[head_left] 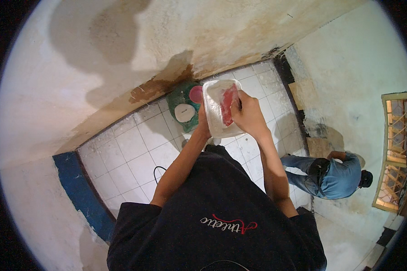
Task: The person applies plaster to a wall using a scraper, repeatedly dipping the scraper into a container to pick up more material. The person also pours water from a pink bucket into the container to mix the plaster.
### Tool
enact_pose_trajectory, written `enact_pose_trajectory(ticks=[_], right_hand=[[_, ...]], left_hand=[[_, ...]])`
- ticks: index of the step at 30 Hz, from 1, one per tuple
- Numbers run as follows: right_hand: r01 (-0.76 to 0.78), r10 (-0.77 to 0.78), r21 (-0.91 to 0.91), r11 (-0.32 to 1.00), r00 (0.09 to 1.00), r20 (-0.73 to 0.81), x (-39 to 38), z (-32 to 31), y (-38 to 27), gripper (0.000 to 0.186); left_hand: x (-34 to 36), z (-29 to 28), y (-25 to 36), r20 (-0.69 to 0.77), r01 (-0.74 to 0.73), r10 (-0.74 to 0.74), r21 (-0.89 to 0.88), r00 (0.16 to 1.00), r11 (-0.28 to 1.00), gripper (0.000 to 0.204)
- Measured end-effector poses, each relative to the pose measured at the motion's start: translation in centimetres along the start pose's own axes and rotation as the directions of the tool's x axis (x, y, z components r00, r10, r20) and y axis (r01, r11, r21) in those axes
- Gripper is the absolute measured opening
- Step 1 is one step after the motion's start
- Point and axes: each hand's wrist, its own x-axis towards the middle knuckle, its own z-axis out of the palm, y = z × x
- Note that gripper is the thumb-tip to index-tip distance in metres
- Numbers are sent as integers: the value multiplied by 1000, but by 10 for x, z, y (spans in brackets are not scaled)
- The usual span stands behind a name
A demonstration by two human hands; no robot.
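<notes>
In front of me I hold a clear rectangular plastic tub (212,108) with a whitish smear over its inside. My left hand (204,123) grips its left side, the fingers partly hidden behind the wall. My right hand (251,114) is closed on a flat red scraper (228,107), which lies inside the tub and carries whitish paste. The grip end of the scraper is covered by my fingers.
On the white tiled floor (142,135), a green sheet (176,97) bears a pink bowl (196,94) and a white round tub (184,113). Stained walls (212,40) surround me. Another person (339,176) bends by the right wall, near a window (393,151). A black cable (156,170) curls left.
</notes>
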Motion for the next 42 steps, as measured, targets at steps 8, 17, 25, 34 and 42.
enact_pose_trajectory(ticks=[8,17,25,34,42], right_hand=[[95,-94,-5,996,992,90,4,5,-3,12],[40,-39,42,998,999,-19,5,7,-10,11],[53,-54,32,998,998,36,-1,10,-3,11],[49,-50,34,998,997,53,-8,6,-4,14],[58,-61,48,997,996,64,-11,0,-4,12]], left_hand=[[4,7,5,-3,-18,18,-22,1000,1000,78],[-3,-1,13,10,5,-5,-54,1000,999,75],[-10,20,13,-54,8,-11,-52,998,999,65],[-17,10,12,5,22,-21,-179,1000,984,65],[-21,1,8,-44,0,-3,-55,999,998,68]])
